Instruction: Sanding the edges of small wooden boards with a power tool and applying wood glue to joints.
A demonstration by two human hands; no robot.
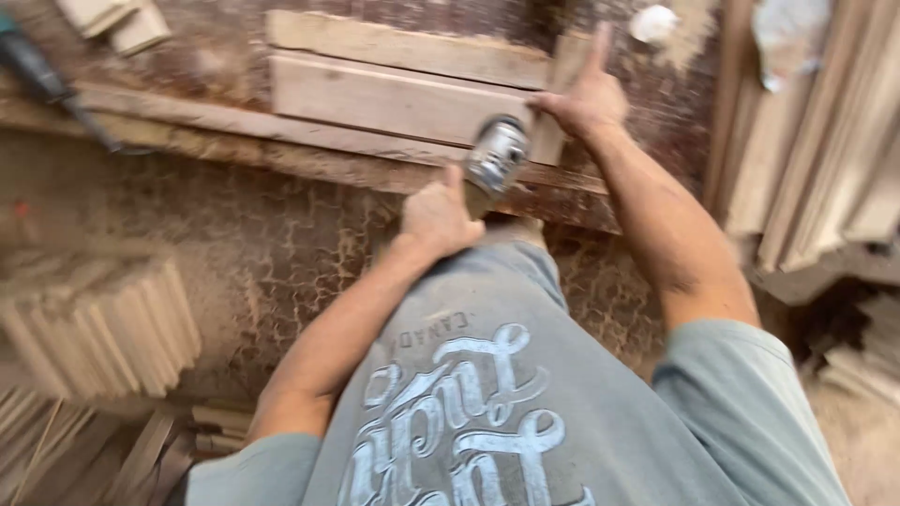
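Head view — left hand grips power tool.

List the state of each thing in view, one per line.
Left hand: closed around the power tool's body.
Power tool: held, metal head at the plank's edge.
Right hand: pressed flat on the plank's end, index finger extended.
Upper plank: lying flat on the workbench.
Stacked wood strips: piled at left.

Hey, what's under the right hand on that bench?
The right hand presses on the end of a pale wooden board, which lies on the rough workbench. The board's corner beneath the palm is covered.
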